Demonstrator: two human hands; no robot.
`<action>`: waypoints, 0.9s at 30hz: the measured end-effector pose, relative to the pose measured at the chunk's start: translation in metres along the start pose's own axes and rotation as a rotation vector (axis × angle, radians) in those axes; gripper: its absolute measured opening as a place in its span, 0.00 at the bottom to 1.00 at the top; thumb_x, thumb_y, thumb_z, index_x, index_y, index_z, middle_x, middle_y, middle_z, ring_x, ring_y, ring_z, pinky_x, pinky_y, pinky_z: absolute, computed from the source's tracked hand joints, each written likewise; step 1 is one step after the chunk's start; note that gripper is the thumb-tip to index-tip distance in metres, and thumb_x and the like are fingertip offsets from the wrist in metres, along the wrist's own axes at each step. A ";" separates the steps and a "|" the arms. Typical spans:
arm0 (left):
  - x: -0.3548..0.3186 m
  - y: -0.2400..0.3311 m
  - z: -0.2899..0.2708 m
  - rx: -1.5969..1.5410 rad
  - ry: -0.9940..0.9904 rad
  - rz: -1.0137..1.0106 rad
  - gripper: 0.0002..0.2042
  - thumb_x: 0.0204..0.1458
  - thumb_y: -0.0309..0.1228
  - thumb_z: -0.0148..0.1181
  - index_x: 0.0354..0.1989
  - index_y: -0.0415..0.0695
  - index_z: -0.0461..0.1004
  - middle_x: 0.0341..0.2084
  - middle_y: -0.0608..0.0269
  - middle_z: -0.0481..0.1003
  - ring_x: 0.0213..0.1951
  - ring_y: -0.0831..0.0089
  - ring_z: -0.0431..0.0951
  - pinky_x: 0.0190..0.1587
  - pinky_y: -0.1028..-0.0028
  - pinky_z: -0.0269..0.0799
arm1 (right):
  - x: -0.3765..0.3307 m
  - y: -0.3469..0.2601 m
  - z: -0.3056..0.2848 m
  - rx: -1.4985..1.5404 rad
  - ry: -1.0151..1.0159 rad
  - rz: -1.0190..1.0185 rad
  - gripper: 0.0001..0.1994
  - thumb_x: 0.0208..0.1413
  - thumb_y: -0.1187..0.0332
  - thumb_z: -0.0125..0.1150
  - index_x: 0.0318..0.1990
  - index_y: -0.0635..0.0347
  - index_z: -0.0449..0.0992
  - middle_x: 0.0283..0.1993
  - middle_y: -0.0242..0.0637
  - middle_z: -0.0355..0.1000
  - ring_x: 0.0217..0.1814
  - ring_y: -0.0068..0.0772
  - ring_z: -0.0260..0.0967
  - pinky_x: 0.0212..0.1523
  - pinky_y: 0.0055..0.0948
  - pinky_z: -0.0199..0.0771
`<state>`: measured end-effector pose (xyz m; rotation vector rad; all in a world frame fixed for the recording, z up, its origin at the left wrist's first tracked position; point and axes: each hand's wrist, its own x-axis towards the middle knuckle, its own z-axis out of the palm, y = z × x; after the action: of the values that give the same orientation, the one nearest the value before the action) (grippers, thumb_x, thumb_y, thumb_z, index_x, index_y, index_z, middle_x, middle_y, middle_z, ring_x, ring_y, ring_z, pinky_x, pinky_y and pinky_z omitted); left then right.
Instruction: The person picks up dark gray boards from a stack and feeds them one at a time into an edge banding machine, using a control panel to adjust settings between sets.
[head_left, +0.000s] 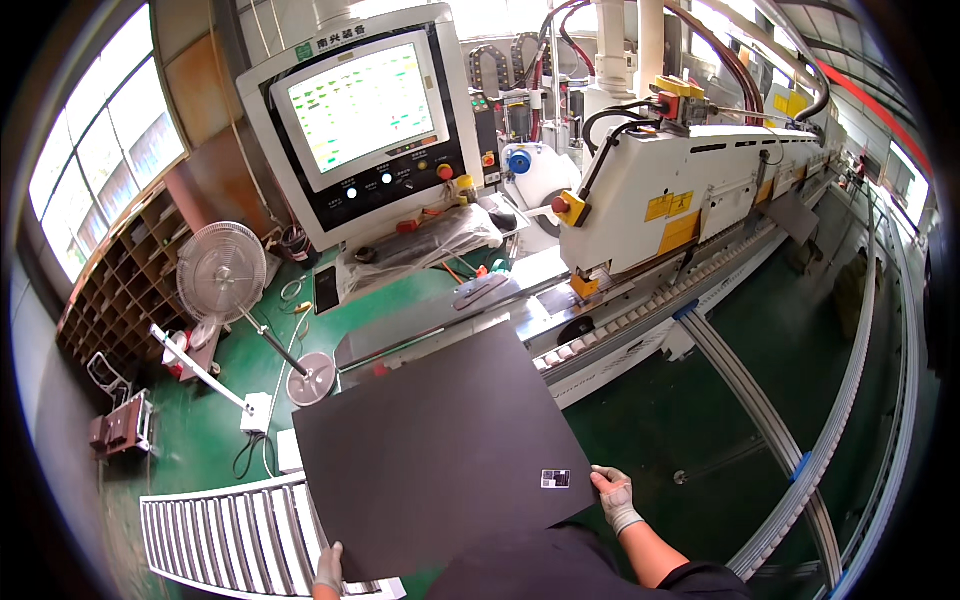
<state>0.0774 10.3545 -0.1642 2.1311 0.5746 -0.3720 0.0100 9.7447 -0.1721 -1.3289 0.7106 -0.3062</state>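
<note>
A large dark brown rectangular panel [430, 430] is held up in front of me, tilted. It bears a small printed label [556, 479] near its right corner. My left hand [329, 566], in a pale glove, grips the panel's lower left edge. At the right edge, my right hand [614, 491] has its thumb on the panel's face, beside the label; this glove leaves the fingertips bare. The fingers behind the panel are hidden on both sides. The panel's far corner comes close to the feed bed [520, 310] of a long white machine [690, 190].
A control cabinet [360, 120] with a lit screen stands ahead. A roller conveyor [220, 535] lies at lower left, partly behind the panel. Toward the left are a standing fan [222, 268] and pigeonhole shelving [125, 265]. Metal support rails [760, 400] curve along the right.
</note>
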 end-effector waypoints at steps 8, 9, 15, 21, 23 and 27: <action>-0.022 0.023 0.027 -0.016 0.431 0.088 0.28 0.61 0.49 0.49 0.40 0.26 0.72 0.38 0.42 0.75 0.41 0.54 0.74 0.49 0.61 0.67 | 0.030 -0.006 0.018 0.107 0.086 -0.022 0.16 0.55 0.68 0.63 0.47 0.70 0.77 0.41 0.36 0.77 0.41 0.25 0.71 0.46 0.24 0.71; -0.016 0.024 0.023 0.012 0.452 0.094 0.28 0.62 0.49 0.49 0.40 0.26 0.72 0.37 0.40 0.75 0.40 0.53 0.74 0.48 0.60 0.67 | 0.033 -0.016 0.019 0.117 0.061 -0.025 0.17 0.55 0.68 0.63 0.49 0.70 0.76 0.43 0.38 0.76 0.42 0.26 0.71 0.47 0.25 0.71; -0.020 0.103 0.017 0.208 0.274 0.134 0.26 0.65 0.46 0.43 0.44 0.28 0.71 0.40 0.35 0.74 0.44 0.43 0.73 0.50 0.56 0.67 | 0.052 -0.043 0.019 0.491 0.269 0.212 0.17 0.52 0.64 0.65 0.49 0.60 0.76 0.46 0.37 0.75 0.48 0.33 0.71 0.49 0.36 0.73; -0.011 0.142 0.037 0.196 0.160 0.110 0.25 0.67 0.42 0.39 0.52 0.28 0.68 0.44 0.39 0.75 0.49 0.49 0.74 0.56 0.63 0.66 | 0.032 -0.027 0.041 0.775 0.137 0.491 0.16 0.53 0.53 0.62 0.42 0.53 0.76 0.44 0.31 0.77 0.47 0.35 0.74 0.49 0.39 0.74; -0.008 0.144 0.041 0.269 0.173 0.079 0.23 0.67 0.40 0.39 0.52 0.28 0.69 0.43 0.40 0.75 0.48 0.51 0.75 0.55 0.63 0.66 | 0.022 -0.042 0.059 0.824 0.073 0.538 0.19 0.54 0.51 0.60 0.45 0.54 0.75 0.45 0.34 0.76 0.48 0.37 0.73 0.51 0.39 0.73; -0.009 0.146 0.064 0.271 0.167 0.148 0.21 0.67 0.39 0.38 0.46 0.30 0.70 0.40 0.40 0.75 0.43 0.50 0.74 0.53 0.63 0.67 | 0.052 -0.034 0.060 0.917 0.114 0.477 0.20 0.56 0.51 0.56 0.47 0.57 0.75 0.45 0.38 0.74 0.48 0.41 0.71 0.52 0.41 0.71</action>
<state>0.1429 10.2249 -0.0976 2.4657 0.4777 -0.1986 0.0935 9.7524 -0.1506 -0.2607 0.8156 -0.2682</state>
